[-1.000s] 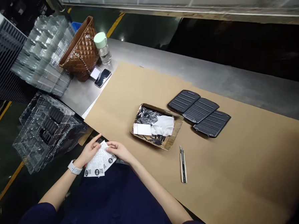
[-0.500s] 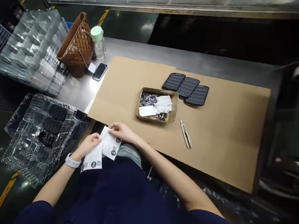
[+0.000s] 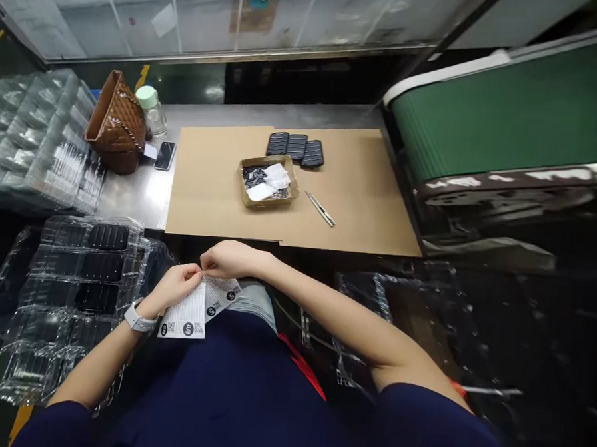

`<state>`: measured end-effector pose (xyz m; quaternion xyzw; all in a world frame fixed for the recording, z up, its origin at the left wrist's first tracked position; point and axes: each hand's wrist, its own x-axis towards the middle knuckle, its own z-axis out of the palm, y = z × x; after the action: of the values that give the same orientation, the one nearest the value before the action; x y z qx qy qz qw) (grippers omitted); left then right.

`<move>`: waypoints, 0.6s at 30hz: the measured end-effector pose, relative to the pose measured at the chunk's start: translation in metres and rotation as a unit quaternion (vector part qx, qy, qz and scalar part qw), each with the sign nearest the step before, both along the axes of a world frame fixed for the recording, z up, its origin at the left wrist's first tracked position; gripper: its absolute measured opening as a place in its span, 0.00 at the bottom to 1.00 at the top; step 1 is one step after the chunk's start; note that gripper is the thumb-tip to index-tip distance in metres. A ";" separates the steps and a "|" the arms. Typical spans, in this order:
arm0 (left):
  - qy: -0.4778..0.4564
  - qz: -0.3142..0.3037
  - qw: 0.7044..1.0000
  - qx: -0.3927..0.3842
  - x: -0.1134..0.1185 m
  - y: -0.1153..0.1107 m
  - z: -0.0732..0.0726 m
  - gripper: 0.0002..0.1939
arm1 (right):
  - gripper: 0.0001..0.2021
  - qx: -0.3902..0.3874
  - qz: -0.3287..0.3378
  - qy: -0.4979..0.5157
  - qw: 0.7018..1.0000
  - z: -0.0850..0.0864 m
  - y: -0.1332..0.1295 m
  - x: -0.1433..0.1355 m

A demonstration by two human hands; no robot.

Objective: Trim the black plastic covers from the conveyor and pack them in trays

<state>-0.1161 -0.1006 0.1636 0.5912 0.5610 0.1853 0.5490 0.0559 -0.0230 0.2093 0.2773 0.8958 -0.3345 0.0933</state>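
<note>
My left hand [image 3: 178,285] pinches a white printed paper slip [image 3: 186,314] above my lap; dark round marks and small square codes show along its lower edge. Close against it, my right hand [image 3: 231,259] has thumb and fingers pressed together at the upper corner of a second printed slip [image 3: 219,294]. This slip hangs tilted below the right hand, partly behind the first one. The fingertips of both hands nearly touch where the slips meet. A light grey watch [image 3: 141,318] is on my left wrist.
Brown cardboard [image 3: 360,193] covers the table, bearing a small box [image 3: 294,183] of dark parts and white papers, black ribbed pads [image 3: 296,147] and a utility knife [image 3: 321,209]. Left are clear trays [image 3: 49,290], a handbag [image 3: 117,124], bottle [image 3: 155,116] and phone [image 3: 164,156]; right, a green conveyor [image 3: 515,108].
The view has swung up and right, bringing the green conveyor in. My right hand has moved to the slips' upper corners beside my left fingertips, and the second slip now hangs more tilted.
</note>
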 end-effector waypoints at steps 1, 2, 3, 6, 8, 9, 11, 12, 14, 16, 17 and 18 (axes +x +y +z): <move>0.001 -0.018 1.000 0.004 0.001 0.001 0.001 0.13 | 0.07 -0.001 -0.016 0.010 1.000 -0.001 -0.005 0.004; 0.001 -0.038 0.999 0.005 0.003 0.002 0.001 0.13 | 0.06 -0.008 -0.034 0.022 0.999 -0.004 -0.011 0.008; 0.001 -0.058 0.998 0.002 0.005 0.003 -0.001 0.13 | 0.06 -0.021 -0.054 0.037 0.998 -0.008 -0.018 0.013; -0.008 -0.116 0.992 -0.042 0.019 0.002 -0.015 0.14 | 0.05 -0.061 -0.136 0.087 0.985 -0.030 -0.049 0.029; -0.028 -0.140 0.985 -0.097 0.033 -0.001 -0.029 0.16 | 0.04 -0.053 -0.204 0.122 0.970 -0.050 -0.074 0.042; -0.041 -0.147 0.980 -0.124 0.042 -0.004 -0.035 0.16 | 0.04 -0.041 -0.239 0.136 0.961 -0.060 -0.088 0.050; -0.062 -0.161 0.970 -0.169 0.059 -0.010 -0.044 0.18 | 0.04 -0.033 -0.317 0.162 0.934 -0.077 -0.115 0.066; -0.070 -0.167 0.966 -0.185 0.068 -0.013 -0.047 0.19 | 0.03 -0.048 -0.363 0.182 0.913 -0.084 -0.129 0.075; -0.071 -0.178 0.959 -0.207 0.084 -0.017 -0.048 0.20 | 0.04 -0.113 -0.477 0.248 0.836 -0.096 -0.153 0.093; -0.062 -0.179 0.956 -0.222 0.098 -0.020 -0.045 0.22 | 0.09 -0.165 -0.577 0.312 0.737 -0.105 -0.173 0.108; -0.058 -0.175 0.956 -0.227 0.106 -0.021 -0.044 0.23 | 0.11 -0.170 -0.613 0.332 0.696 -0.108 -0.182 0.113; -0.056 -0.167 0.957 -0.229 0.114 -0.024 -0.042 0.24 | 0.12 -0.161 -0.642 0.345 0.666 -0.111 -0.190 0.118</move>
<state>-0.0016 -0.1248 0.1218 0.5238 0.4500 -0.0100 0.7232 0.1739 -0.2135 0.0987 0.6295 0.3965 -0.5224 -0.4167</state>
